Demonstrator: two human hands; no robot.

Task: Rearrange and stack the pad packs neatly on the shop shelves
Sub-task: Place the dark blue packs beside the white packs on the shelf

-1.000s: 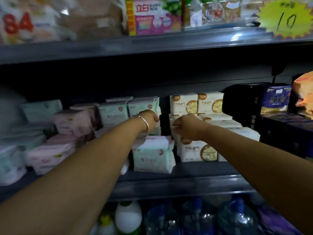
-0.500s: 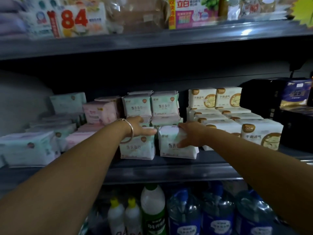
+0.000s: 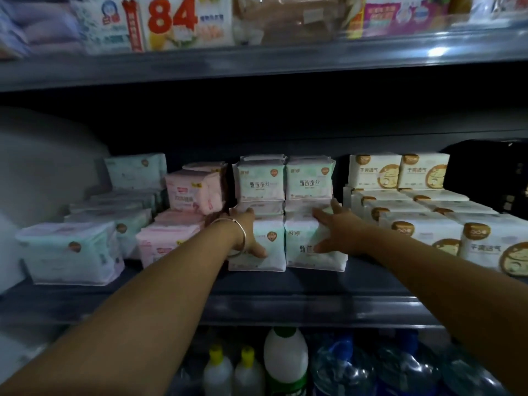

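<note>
Mint-green front packs (image 3: pixel 258 247) sit under both hands, left hand (image 3: pixel 245 234) and right hand (image 3: pixel 333 228) spread flat, fingers straight

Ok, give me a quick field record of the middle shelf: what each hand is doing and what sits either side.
left hand: fingers spread, resting on the front left mint-green plastic pad pack
right hand: fingers spread, pressing on the front right mint-green plastic pad pack
front packs: side by side, touching, upright near the dark metal shelf edge
behind them: two more mint-green packs stacked higher
to the left: pink plastic pad packs
to the right: white packs with gold round emblems
wrist: thin metal bangle on the left
</note>
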